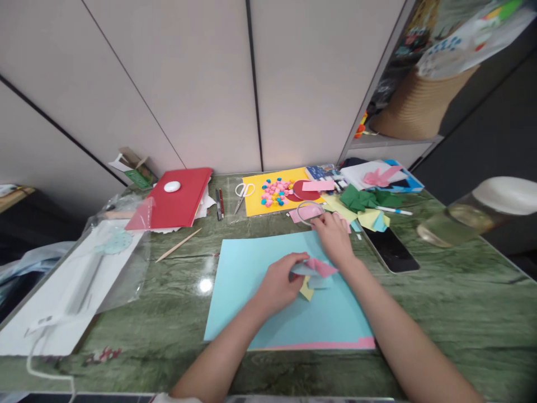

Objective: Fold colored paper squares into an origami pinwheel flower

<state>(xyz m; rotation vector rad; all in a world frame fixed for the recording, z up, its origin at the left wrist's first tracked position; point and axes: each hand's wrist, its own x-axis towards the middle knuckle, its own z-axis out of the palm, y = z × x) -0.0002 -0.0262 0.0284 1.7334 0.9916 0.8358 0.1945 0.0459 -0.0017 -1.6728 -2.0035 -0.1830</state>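
My left hand [279,284] is closed on a folded piece of paper [321,267], pink and pale blue, above a light blue sheet [243,280]. A small yellow paper piece [307,290] shows just below it. My right hand [334,238] reaches past the sheet's far edge. Its curled fingers are at the near rim of a pale, see-through ring [300,214], which looks like a roll of clear tape. Pink paper strips [308,212] lie under and around that ring. Beneath the light blue sheet, a pink sheet [327,346] peeks out at the near edge.
Scissors [240,197] and a yellow sheet [254,204] with pom-poms [274,191] lie at the back. To the right are green folded paper [356,198], a phone [390,249] and a lidded bottle [457,224]. A red folder [180,201], wooden stick [178,245] and glue gun [79,285] are left.
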